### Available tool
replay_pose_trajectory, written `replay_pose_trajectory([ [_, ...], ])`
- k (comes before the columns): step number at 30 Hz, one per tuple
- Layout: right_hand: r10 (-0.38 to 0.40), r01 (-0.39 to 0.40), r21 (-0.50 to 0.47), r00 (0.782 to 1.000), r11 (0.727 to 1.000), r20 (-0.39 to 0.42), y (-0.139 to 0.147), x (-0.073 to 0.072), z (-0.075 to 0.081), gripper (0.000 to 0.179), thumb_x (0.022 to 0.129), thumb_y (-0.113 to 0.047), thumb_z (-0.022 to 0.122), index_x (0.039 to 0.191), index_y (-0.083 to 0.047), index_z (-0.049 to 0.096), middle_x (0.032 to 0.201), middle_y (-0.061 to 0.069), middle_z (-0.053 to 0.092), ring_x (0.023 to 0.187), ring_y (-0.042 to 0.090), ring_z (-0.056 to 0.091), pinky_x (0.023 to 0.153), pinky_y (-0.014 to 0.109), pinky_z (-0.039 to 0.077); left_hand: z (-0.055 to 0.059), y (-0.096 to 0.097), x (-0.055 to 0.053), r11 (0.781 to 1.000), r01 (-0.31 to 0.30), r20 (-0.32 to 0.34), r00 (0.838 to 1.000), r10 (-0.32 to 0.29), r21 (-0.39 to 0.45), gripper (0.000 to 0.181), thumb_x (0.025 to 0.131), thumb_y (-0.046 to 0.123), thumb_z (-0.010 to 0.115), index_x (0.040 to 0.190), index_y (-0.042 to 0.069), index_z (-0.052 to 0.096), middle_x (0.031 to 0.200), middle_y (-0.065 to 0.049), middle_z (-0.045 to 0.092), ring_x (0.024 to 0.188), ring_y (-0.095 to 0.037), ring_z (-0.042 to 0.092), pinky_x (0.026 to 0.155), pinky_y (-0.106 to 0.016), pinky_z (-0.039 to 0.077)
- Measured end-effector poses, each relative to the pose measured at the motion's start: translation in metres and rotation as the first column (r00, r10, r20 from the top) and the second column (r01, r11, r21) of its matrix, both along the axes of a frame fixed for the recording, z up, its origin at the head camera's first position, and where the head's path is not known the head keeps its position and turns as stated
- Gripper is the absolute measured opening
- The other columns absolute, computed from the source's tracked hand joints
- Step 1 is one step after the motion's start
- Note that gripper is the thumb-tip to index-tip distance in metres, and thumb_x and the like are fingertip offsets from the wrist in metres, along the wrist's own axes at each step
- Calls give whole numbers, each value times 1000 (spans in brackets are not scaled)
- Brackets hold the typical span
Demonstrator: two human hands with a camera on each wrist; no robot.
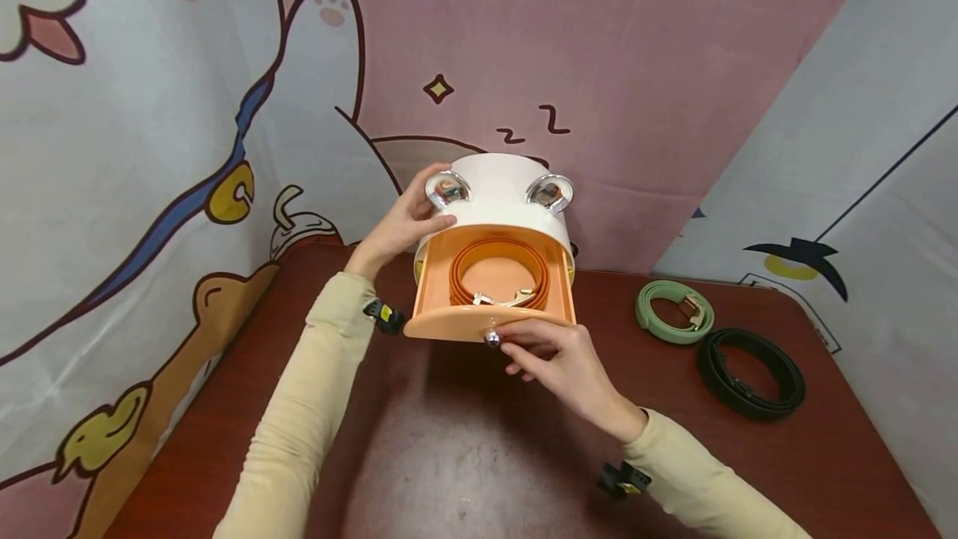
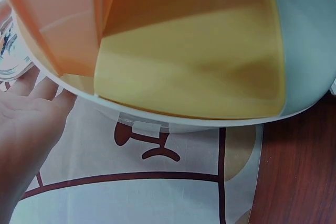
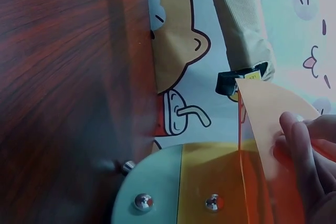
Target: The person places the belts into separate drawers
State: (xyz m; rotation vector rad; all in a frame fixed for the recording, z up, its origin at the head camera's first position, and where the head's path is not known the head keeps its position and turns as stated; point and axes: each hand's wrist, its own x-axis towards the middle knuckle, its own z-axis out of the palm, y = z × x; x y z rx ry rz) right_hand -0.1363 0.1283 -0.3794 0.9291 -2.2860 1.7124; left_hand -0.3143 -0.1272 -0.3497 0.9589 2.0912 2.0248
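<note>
A white cabinet [image 1: 503, 190] with silver ear-shaped loops [image 1: 550, 192] stands on the table. Its orange top drawer [image 1: 449, 323] is pulled out, and a coiled orange belt [image 1: 542, 277] with a metal buckle lies inside. My left hand [image 1: 410, 215] rests against the cabinet's upper left side, thumb on the front and fingers extended beside the left loop; in the left wrist view, its fingers touch the white rim [image 2: 173, 120]. With thumb and forefinger my right hand [image 1: 565, 364] pinches the drawer's round silver knob [image 1: 491, 338]. The knob is mostly hidden in the right wrist view.
A coiled green belt [image 1: 651, 324] and a coiled black belt [image 1: 789, 381] lie on the dark red table [image 1: 838, 456] at the right. Below the orange drawer are a yellow drawer [image 3: 197, 174] and a pale green one [image 3: 157, 174], both with silver knobs. Printed cloth [image 1: 636, 65] hangs behind.
</note>
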Motion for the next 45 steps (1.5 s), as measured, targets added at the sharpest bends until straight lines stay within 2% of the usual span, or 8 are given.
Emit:
replay_pose_trajectory([
  [4,-36,36,-8,999,999,-15,-7,5,11,22,81,12,71,101,5,71,93,14,71,60,20,68,49,31,53,-1,-1,1,1000,1,-5,1000,-1,-3,74,91,-9,60,151,16,25,142,-17,41,118,-26,51,89,-32,47],
  [7,-50,49,-13,998,999,-49,-9,5,11,22,79,13,72,100,5,72,90,14,72,59,19,68,49,29,52,-1,-2,1,1000,1,-7,1000,-1,-4,73,91,-8,60,150,17,25,142,-17,41,119,-26,51,90,-32,47],
  [11,-66,63,-31,994,998,-90,-8,-4,-2,21,80,8,74,100,-1,73,89,9,73,59,15,67,49,26,51,-1,-1,1,1000,8,1,1000,-8,-2,73,91,-7,60,151,17,24,142,-17,41,119,-26,51,89,-32,48],
  [18,-74,69,-53,991,996,-109,-7,-12,-5,19,82,1,75,100,-4,74,89,5,73,60,13,67,50,26,51,-2,0,2,1000,17,21,1000,-17,1,74,92,-6,59,152,17,22,145,-17,38,121,-27,49,90,-32,47],
  [22,-88,83,-46,989,995,-116,-8,-14,-1,20,81,5,75,99,-2,74,89,6,73,60,14,67,50,25,51,-1,0,2,1000,14,18,1000,-14,-1,73,92,-6,59,151,17,23,144,-15,39,121,-26,49,91,-33,47],
  [28,-78,71,-55,987,996,-137,-14,-11,20,20,77,16,72,96,8,71,87,18,71,59,26,67,55,27,53,1,-2,2,1000,16,9,1000,-15,-10,73,92,-4,61,151,19,24,145,-13,39,122,-26,49,92,-34,47],
  [32,-66,59,-61,989,996,-132,-15,-11,29,19,77,17,70,95,11,70,89,21,70,60,30,67,58,30,55,1,-2,2,1000,13,2,1000,-13,-20,74,92,-4,60,152,19,23,145,-12,39,123,-26,48,91,-33,47],
  [45,-95,88,-52,983,995,-156,-13,-26,29,17,79,14,71,96,9,71,91,18,71,65,30,68,62,30,55,0,-2,0,1000,19,6,1000,-19,-2,72,92,-8,58,151,16,23,144,-19,38,121,-26,49,89,-29,47],
])
